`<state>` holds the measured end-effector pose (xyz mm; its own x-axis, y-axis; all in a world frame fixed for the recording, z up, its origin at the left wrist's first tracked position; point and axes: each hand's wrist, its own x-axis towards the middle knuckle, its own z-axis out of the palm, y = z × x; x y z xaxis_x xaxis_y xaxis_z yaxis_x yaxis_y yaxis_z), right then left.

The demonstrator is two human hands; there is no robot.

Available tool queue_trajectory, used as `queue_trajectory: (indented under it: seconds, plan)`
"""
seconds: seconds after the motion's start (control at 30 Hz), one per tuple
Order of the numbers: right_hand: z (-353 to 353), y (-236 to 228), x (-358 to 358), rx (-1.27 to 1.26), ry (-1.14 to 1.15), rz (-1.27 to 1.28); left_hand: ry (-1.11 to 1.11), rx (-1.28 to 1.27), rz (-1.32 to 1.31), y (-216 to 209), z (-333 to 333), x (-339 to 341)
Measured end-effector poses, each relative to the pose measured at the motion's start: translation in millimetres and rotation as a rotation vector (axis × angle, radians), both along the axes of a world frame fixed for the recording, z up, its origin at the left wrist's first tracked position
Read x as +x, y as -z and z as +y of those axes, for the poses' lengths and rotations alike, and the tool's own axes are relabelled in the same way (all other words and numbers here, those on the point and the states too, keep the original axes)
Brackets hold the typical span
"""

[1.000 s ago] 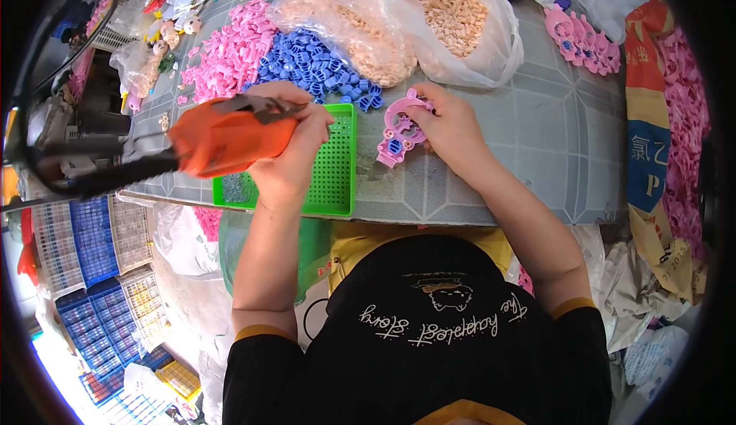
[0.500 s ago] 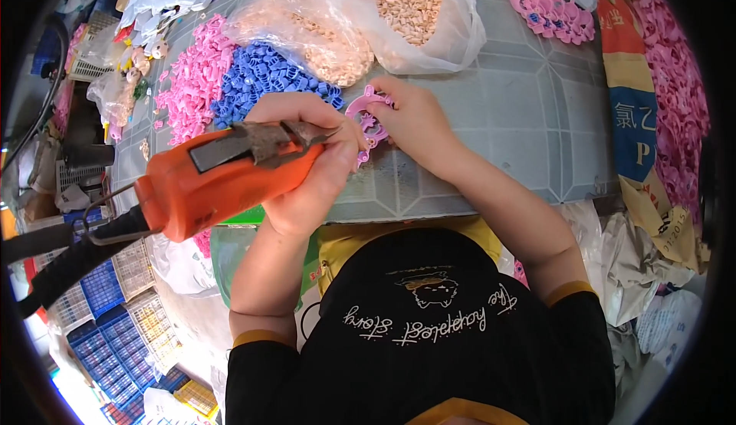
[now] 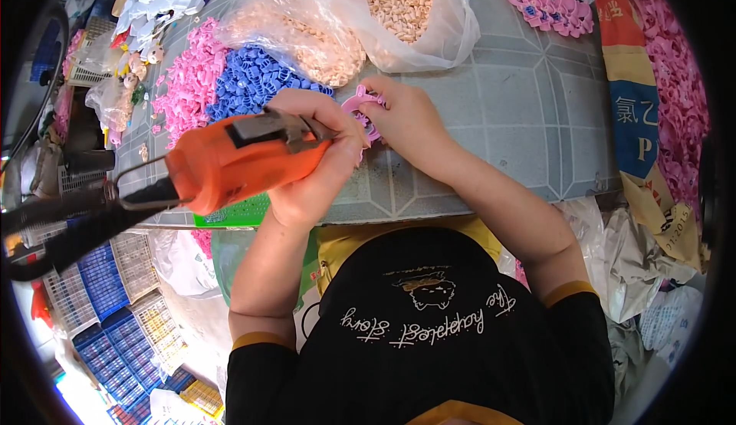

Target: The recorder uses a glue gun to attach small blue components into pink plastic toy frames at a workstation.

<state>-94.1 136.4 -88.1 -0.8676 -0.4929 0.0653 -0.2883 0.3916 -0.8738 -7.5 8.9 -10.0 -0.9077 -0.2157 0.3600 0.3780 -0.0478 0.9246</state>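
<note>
My left hand (image 3: 318,157) is closed around an orange electric screwdriver (image 3: 249,160) with a metal lever on its side. A wire hanging loop and a black cord show at its rear end; its tip is hidden behind my fingers. At the table's middle, my right hand (image 3: 399,114) pinches a pink curved plastic part (image 3: 354,105) from the right. The part has cut-out shapes inside, and something small and dark blue shows in it. My left fingertips are close against the part and cover its lower left side.
Beyond my hands lie a blue parts pile (image 3: 257,80), a pink parts pile (image 3: 195,72) and an open bag of peach pieces (image 3: 391,3). Several pink assemblies (image 3: 548,7) stand far right, near a sack of pink parts (image 3: 667,95). A green tray (image 3: 241,212) sits at the front edge.
The screwdriver's rear end has swung right and slightly up, uncovering more of the green tray. My right hand still pinches the pink part; the whole view has shifted slightly.
</note>
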Motion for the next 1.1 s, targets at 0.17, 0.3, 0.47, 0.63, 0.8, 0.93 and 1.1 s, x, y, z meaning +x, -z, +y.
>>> queue_trajectory:
  seconds: [0.17,0.3,0.47,0.63,0.8,0.93,1.1]
  plan:
    - [-3.2,-1.5,2.4,-0.061,0.015,-0.161,0.078,-0.426,-0.059,-4.8,-4.2,-9.9]
    - [-5.6,6.9,2.4,-0.068,0.019,-0.040,0.099,-0.379,-0.006,-2.6,-0.2,-10.4]
    - [-2.7,3.4,3.8,-0.043,-0.012,-0.017,-0.112,-0.128,-0.013,-14.7,8.8,7.5]
    - [43.8,-13.3,-2.6,-0.133,-0.056,-0.298,-0.103,0.119,0.194,-30.4,8.0,9.9]
    - [183.4,-71.0,12.3,-0.117,-0.653,-0.308,-0.216,0.087,0.202,-17.8,-33.8,27.0]
    - [320.2,-54.3,50.3,0.408,-0.385,-0.737,-0.218,0.113,0.190,-15.6,-26.6,21.7]
    - [411.2,69.4,112.6,0.530,0.495,-1.024,-0.192,0.107,0.173,-12.1,-22.2,12.7]
